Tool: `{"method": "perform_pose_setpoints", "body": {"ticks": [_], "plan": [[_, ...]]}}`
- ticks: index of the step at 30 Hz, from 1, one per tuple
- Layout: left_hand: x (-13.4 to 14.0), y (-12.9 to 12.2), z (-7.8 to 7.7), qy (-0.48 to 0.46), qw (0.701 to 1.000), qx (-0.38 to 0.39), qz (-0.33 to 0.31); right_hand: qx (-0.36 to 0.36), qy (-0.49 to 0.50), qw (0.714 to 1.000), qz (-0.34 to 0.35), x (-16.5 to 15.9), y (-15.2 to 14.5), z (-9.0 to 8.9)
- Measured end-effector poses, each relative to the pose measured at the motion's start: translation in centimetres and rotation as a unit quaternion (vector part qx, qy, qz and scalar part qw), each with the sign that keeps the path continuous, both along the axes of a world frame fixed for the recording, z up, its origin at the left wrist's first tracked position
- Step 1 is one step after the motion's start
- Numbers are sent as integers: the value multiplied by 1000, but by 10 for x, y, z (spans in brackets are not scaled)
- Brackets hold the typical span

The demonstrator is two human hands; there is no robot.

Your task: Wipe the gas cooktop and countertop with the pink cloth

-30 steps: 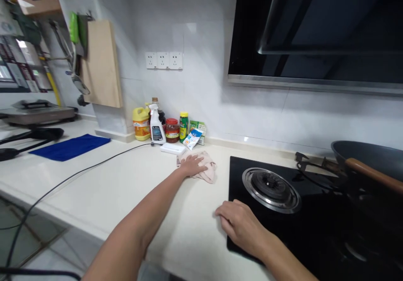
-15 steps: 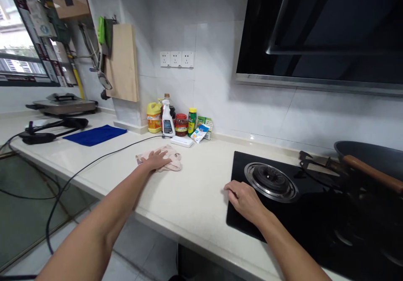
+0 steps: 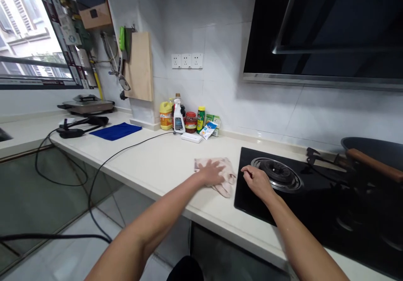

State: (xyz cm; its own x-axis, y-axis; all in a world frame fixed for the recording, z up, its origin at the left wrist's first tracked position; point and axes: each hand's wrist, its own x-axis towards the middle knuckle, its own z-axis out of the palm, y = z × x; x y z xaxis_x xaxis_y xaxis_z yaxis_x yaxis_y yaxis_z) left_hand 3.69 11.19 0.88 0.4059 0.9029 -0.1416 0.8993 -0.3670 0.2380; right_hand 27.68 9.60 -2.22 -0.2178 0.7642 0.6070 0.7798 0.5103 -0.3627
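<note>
My left hand (image 3: 210, 172) lies flat, fingers spread, on top of a pale pink cloth (image 3: 227, 182). The cloth is crumpled on the white countertop (image 3: 151, 163), close to the left edge of the black cooktop (image 3: 252, 201). Over that edge, to the right of the cloth, is my right hand (image 3: 258, 183). Its fingers are curled in loosely and nothing shows in them. A round burner (image 3: 277, 174) sits just behind my right hand.
A wok (image 3: 374, 146) and a cleaver (image 3: 327, 162) rest at the right. By the wall stand a spray bottle (image 3: 179, 117), a red-lidded jar (image 3: 190, 122) and a yellow jug (image 3: 166, 115). A black cable (image 3: 126, 148) crosses the counter near a blue cloth (image 3: 116, 131).
My left hand has slid the pink cloth rightward along the counter, up near the cooktop. My right hand stays over the cooktop's left side, still curled. The view has shifted somewhat left.
</note>
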Motion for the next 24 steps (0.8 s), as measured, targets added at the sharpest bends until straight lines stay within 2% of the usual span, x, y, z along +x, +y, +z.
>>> {"method": "perform_pose_setpoints", "body": {"ticks": [2, 4, 7, 10, 12, 15, 19, 22, 24], "plan": [[23, -16, -1, -15, 999, 6, -39, -2, 1, 1000, -17, 5, 1, 0], [27, -35, -1, -27, 998, 16, -61, -4, 3, 1000, -30, 8, 2, 0], [1, -64, -3, -42, 995, 23, -91, -6, 0, 999, -34, 9, 2, -2], [-46, -84, -8, -57, 993, 42, -93, -15, -10, 999, -27, 9, 2, -4], [-82, -87, -13, -52, 996, 70, -35, -25, -17, 999, -25, 9, 2, -5], [-141, -78, -16, -26, 989, 107, 102, -34, -24, 999, -22, 9, 1, -5], [-218, -58, -12, -7, 951, 142, 276, -32, -27, 999, -23, 8, 1, -4], [-257, -51, -10, -2, 915, 168, 366, -29, -27, 999, -25, 8, 1, -3], [-268, -53, -11, -8, 900, 186, 394, -25, -28, 999, -28, 9, 1, -3]]}}
